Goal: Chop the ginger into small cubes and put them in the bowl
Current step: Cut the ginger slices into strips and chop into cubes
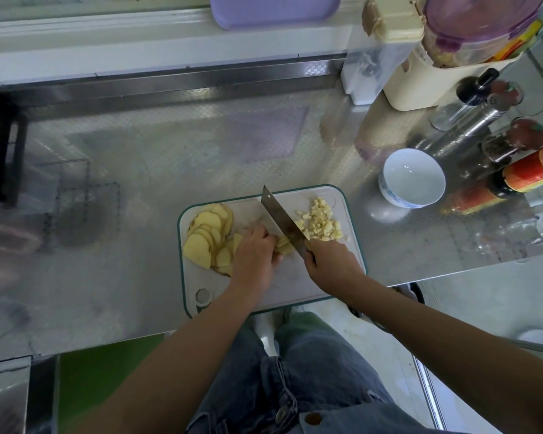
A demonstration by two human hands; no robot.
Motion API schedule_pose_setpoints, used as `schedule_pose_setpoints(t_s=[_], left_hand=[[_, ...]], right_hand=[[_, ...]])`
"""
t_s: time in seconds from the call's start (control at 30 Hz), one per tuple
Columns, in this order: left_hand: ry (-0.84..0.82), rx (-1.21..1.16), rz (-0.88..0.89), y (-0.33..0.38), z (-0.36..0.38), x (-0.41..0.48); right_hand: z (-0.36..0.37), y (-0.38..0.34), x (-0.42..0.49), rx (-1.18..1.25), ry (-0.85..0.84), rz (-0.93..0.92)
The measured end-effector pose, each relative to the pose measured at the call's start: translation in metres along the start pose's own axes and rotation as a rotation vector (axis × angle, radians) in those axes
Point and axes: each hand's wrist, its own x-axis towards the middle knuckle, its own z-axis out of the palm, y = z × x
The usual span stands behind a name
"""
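Observation:
A white cutting board [295, 283] with a teal rim lies on the steel counter. Yellow ginger slices [207, 236] are piled on its left half. A heap of small ginger cubes [320, 222] lies on its right half. My left hand [254, 258] presses curled fingers down on a few ginger strips [284, 244] in the middle. My right hand [329, 261] grips the handle of a cleaver [279, 216], whose blade stands just right of my left fingers, on the strips. A white bowl [413, 177] stands empty to the right of the board.
Sauce bottles [521, 173], a steel shaker [464, 126] and spice jars [514, 139] crowd the counter's right side behind the bowl. A beige container [427, 79] stands at the back right. The counter's front edge runs just below the board.

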Motion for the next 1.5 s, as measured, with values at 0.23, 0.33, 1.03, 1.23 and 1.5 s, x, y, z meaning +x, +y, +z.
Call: schedule_pose_setpoints(t_s=[0.23,0.33,1.03,1.23,1.5], left_hand=[[-0.01,0.004,-0.017,-0.001,0.001,0.001],[-0.001,0.006,-0.014,-0.001,0.002,0.0],[0.009,0.007,-0.025,-0.001,0.003,0.0],[0.013,-0.003,-0.032,0.0,0.005,0.001],[-0.001,0.023,-0.045,0.004,0.002,0.0]], right_hand=[[0.009,0.0,-0.001,0.023,0.038,0.015],[0.002,-0.001,0.001,0.057,0.057,0.005],[0.016,-0.006,-0.012,-0.038,0.042,-0.016],[0.02,-0.006,-0.012,-0.038,0.057,-0.009],[0.019,-0.009,-0.01,-0.023,0.056,0.008]])
